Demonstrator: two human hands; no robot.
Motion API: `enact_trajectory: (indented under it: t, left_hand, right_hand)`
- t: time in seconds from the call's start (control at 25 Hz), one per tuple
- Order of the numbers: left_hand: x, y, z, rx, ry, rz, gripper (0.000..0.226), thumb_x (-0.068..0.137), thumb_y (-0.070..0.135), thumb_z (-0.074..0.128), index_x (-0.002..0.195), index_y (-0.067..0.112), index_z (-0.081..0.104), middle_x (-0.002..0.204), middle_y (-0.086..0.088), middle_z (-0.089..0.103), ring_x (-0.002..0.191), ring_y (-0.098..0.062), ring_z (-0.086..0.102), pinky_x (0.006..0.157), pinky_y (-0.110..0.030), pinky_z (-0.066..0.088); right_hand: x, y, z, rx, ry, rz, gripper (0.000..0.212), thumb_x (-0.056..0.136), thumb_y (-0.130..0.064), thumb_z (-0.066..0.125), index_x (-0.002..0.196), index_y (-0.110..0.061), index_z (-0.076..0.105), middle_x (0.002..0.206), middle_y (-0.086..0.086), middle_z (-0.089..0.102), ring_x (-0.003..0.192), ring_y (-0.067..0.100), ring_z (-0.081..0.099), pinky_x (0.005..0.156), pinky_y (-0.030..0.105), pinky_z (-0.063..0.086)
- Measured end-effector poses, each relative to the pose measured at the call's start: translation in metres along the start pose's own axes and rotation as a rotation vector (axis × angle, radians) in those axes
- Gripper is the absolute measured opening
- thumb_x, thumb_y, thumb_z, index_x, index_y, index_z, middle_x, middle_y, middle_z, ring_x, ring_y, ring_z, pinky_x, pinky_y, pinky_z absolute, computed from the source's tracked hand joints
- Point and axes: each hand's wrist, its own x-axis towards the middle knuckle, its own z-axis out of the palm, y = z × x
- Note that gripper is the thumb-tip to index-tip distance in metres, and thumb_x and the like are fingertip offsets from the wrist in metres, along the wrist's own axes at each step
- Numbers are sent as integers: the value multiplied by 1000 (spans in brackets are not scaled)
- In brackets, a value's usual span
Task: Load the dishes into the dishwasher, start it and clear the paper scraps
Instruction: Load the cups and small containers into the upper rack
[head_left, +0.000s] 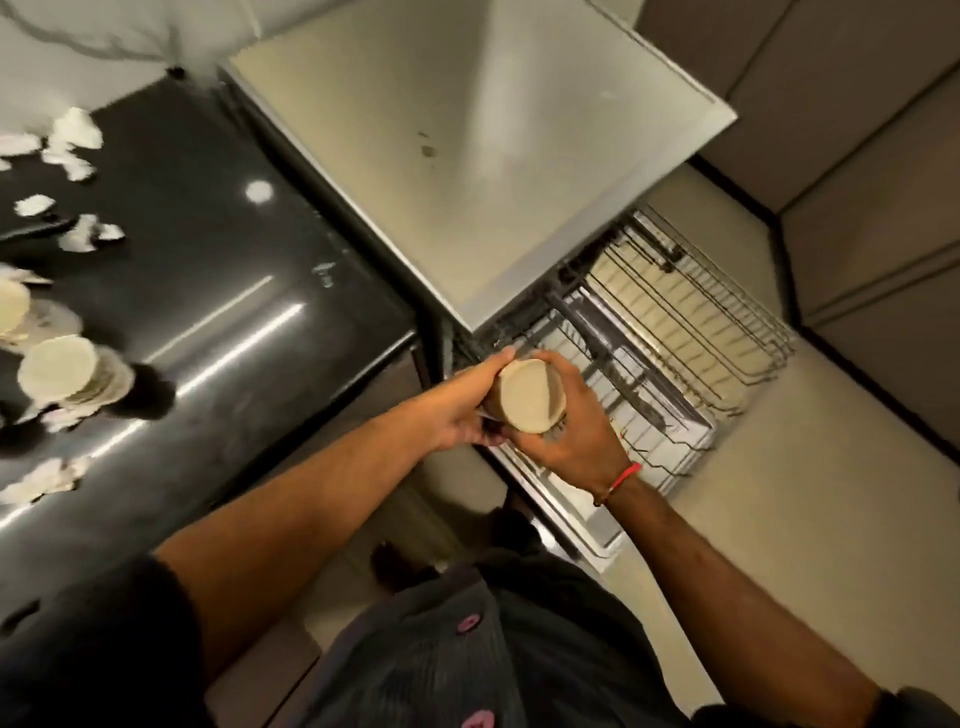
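Both hands hold one cream cup (525, 396) above the near corner of the open dishwasher. My left hand (467, 408) grips its left side; my right hand (574, 434), with a red thread at the wrist, curls round its right side. Below them the dishwasher's wire racks (691, 332) are pulled out, with the door (582, 525) dropped open under them. More cream cups (60, 371) stand on the black counter (208, 291) at the left. White paper scraps (72, 137) lie scattered over the counter's left part.
A grey steel top (467, 156) covers the dishwasher beside the counter. Beige floor (810, 493) lies to the right, bounded by brown cabinet fronts (872, 208). My dark shirt fills the lower middle of the view.
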Motion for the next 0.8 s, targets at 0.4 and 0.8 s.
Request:
enact_trajectory:
  t: [0.4, 0.8]
  left_hand:
    - [101, 23, 48, 283, 327, 33, 61, 99, 40, 60, 151, 28, 31, 136, 0, 50, 104, -22, 65, 84, -41, 59]
    - [110, 13, 40, 267, 318, 74, 33, 101, 35, 58, 133, 29, 53, 129, 1, 59, 106, -20, 67, 81, -40, 60]
  right_hand:
    - [57, 199, 3, -217, -173, 500, 92, 69, -16, 81, 145, -20, 29, 141, 9, 40, 119, 36, 53, 97, 48, 51]
    - [71, 226, 18, -417, -444, 447, 88, 78, -26, 78, 148, -25, 25, 153, 11, 29, 126, 45, 47, 95, 50, 49]
